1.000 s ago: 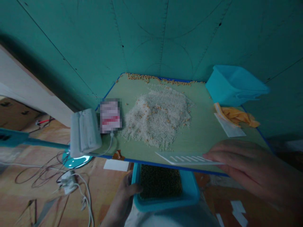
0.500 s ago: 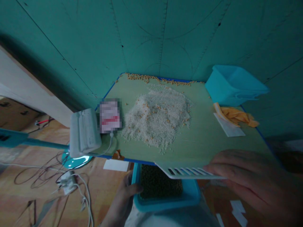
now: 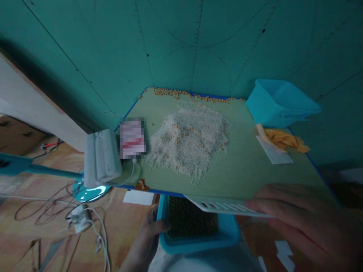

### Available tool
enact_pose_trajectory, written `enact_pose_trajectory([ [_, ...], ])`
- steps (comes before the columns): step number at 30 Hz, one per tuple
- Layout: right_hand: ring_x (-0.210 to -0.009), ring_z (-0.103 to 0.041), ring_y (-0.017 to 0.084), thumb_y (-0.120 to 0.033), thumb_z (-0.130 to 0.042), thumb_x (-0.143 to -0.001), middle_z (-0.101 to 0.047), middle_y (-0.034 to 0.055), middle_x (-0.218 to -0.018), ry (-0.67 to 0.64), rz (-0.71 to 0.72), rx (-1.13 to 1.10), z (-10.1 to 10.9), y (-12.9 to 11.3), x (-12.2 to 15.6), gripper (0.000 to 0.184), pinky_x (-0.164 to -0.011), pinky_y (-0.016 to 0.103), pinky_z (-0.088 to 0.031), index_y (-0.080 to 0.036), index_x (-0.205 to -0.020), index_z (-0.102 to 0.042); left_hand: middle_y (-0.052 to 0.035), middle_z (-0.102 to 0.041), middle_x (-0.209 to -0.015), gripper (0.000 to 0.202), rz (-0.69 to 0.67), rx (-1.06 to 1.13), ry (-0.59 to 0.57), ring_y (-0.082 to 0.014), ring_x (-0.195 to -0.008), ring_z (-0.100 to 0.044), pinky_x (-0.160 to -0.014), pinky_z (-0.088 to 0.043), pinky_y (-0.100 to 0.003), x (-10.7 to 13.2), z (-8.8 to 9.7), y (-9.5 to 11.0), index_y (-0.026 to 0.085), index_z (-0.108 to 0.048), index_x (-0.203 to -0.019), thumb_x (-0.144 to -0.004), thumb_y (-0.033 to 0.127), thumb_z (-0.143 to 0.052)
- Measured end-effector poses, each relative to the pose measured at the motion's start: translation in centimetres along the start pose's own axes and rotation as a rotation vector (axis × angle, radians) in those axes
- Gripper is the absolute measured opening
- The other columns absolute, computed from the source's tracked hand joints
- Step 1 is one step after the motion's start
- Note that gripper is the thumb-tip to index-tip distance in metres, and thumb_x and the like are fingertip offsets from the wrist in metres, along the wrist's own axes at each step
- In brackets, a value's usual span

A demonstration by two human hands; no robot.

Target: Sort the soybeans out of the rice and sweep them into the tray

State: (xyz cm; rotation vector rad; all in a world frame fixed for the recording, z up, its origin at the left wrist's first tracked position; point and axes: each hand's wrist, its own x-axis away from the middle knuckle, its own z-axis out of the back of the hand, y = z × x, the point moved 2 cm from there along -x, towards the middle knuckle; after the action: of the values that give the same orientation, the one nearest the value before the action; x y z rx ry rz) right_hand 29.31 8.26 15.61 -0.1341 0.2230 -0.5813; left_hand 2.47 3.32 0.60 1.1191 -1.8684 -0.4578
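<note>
My left hand [image 3: 151, 231] grips the left rim of a blue plastic bin [image 3: 198, 247], its thumb hooked over the edge. Small dark green grains [image 3: 190, 219] lie inside the bin, just below the front edge of the table. My right hand [image 3: 295, 215] pinches a white slotted plastic scraper-like piece [image 3: 215, 204], held along the table's front edge and over the back of the bin. On the table spreads a heap of white grains [image 3: 195, 132] with orange-yellow beans scattered in it. A row of similar beans [image 3: 170, 91] lies along the far edge.
A second blue bin [image 3: 272, 105] stands at the back right, by an orange cloth [image 3: 283, 139] and a white sheet [image 3: 276, 156]. At left are a white box-like device [image 3: 102, 158] and a pixelated item [image 3: 132, 138] with a cable. Cables and a power strip [image 3: 79, 219] lie on the floor.
The white slotted piece has tilted slightly, its slots looking narrower, and my right hand has shifted a little. My left hand and the bin stay nearly in place.
</note>
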Motion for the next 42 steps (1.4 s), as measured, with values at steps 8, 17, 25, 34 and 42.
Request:
enact_pose_trajectory([
  [8, -0.076, -0.065, 0.015, -0.025, -0.040, -0.089, -0.068, 0.0018, -0.088, 0.079, -0.275, 0.060, -0.2, 0.8, -1.4, 0.017, -0.066, 0.023, -0.052, -0.025, -0.101, -0.051, -0.0026, -0.076, -0.069, 0.040, -0.005, 0.044, -0.033, -0.0246, -0.073, -0.068, -0.065, -0.052, -0.030, 0.1, 0.4, 0.2, 0.016, -0.073, -0.088, -0.051, 0.008, -0.060],
  [17, -0.076, -0.065, 0.017, -0.025, -0.040, -0.088, -0.068, 0.0020, -0.091, 0.024, -0.233, 0.052, -0.5, 0.2, -2.1, 0.019, -0.067, 0.027, -0.053, -0.027, -0.104, -0.051, -0.0038, -0.076, -0.072, 0.047, 0.000, 0.044, -0.022, -0.0264, -0.072, -0.068, -0.066, -0.053, -0.034, 0.1, 1.4, 0.1, 0.016, -0.071, -0.096, -0.051, 0.009, -0.062],
  [25, -0.070, -0.066, 0.020, -0.026, -0.036, -0.089, -0.070, 0.0042, -0.084, 0.079, -0.279, 0.155, 0.1, 1.9, -2.9, 0.022, -0.058, 0.028, -0.054, -0.023, -0.095, -0.057, -0.0038, -0.077, -0.074, 0.046, -0.027, 0.038, -0.030, -0.0276, -0.075, -0.068, -0.066, -0.053, -0.035, -0.1, 1.3, 0.2, 0.016, -0.071, -0.095, -0.051, 0.008, -0.060],
  [34, -0.066, -0.067, 0.020, -0.030, -0.038, -0.088, -0.071, 0.0035, -0.082, 0.122, -0.308, 0.186, 0.9, 2.4, -3.0, 0.021, -0.053, 0.027, -0.054, -0.022, -0.094, -0.057, -0.0054, -0.077, -0.076, 0.047, -0.015, 0.026, -0.015, -0.0295, -0.076, -0.068, -0.065, -0.054, -0.037, -0.2, 1.3, 0.2, 0.015, -0.070, -0.097, -0.051, 0.010, -0.063],
  [42, -0.068, -0.067, 0.021, -0.026, -0.039, -0.087, -0.071, 0.0041, -0.082, 0.127, -0.305, 0.160, 0.6, 2.2, -3.6, 0.021, -0.055, 0.028, -0.055, -0.020, -0.094, -0.058, -0.0039, -0.077, -0.074, 0.045, -0.006, 0.029, 0.004, -0.0285, -0.076, -0.068, -0.065, -0.054, -0.035, 0.0, 1.4, 0.2, 0.016, -0.071, -0.095, -0.051, 0.010, -0.064],
])
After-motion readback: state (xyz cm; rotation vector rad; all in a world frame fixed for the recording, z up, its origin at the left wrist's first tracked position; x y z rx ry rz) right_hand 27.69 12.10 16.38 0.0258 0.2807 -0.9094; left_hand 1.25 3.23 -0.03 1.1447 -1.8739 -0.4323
